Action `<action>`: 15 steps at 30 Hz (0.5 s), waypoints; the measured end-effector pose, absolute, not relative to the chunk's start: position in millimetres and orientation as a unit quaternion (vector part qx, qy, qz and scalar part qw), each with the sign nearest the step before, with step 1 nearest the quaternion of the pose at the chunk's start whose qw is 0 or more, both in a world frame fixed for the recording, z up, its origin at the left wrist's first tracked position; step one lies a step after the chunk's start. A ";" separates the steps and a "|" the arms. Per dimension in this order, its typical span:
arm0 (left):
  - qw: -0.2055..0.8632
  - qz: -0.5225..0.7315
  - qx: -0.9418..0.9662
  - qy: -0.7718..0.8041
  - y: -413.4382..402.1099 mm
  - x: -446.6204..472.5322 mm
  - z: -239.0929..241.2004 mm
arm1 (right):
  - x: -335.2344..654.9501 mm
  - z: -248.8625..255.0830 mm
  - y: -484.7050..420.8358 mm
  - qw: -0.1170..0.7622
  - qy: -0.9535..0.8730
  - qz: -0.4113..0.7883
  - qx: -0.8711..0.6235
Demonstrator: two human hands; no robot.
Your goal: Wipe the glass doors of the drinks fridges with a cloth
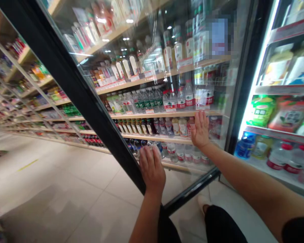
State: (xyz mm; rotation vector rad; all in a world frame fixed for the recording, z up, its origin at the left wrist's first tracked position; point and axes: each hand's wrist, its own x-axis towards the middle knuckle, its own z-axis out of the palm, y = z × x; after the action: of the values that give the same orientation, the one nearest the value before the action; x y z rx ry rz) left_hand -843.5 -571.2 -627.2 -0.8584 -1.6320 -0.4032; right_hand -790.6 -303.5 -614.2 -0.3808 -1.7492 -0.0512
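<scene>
Both bare hands on a glass cooler door, shop aisle beyond

Left hand [152, 170] lies flat on the black frame of the one cooler door [152, 44], fingers together and extended; right hand [200, 130] presses the smooth glass, fingers slightly apart, clamping nothing. Pale glossy floor tiles [66, 195] lie below. Bottle rows on wooden shelves [164, 115] show in the pane; the lit cooler interior [278, 135] stands right.

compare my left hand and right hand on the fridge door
The left hand sits low on the glass door, close beside its black frame; the right hand sits higher, out on the pane. The right hand's fingers are straight and pointing up; the left hand's look slightly bent. Both press the glass palm down and hold nothing.
</scene>
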 end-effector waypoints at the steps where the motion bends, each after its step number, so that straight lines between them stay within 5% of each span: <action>1: 0.595 -0.179 -0.361 -0.695 -569.8 -846.6 -611.3 | -790.8 -614.9 -303.3 0.624 -0.763 -0.020 -0.167; 5: 0.587 -0.209 -0.362 -0.693 -565.6 -850.0 -593.4 | -792.0 -615.6 -299.7 0.613 -0.772 -0.002 -0.166; 11: 0.528 -0.189 -0.443 -0.699 -571.1 -837.5 -661.9 | -778.8 -605.2 -328.4 0.624 -0.764 0.056 -0.157; 15: 0.492 -0.276 -0.459 -0.687 -575.5 -839.2 -662.3 | -754.2 -616.0 -398.6 0.599 -0.797 0.072 0.010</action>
State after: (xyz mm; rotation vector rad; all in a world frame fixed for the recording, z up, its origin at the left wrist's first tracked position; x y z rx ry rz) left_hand -839.2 -575.5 -662.3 -1.1135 -1.6675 -0.6694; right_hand -754.2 -398.6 -616.0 0.0234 -1.8486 0.1666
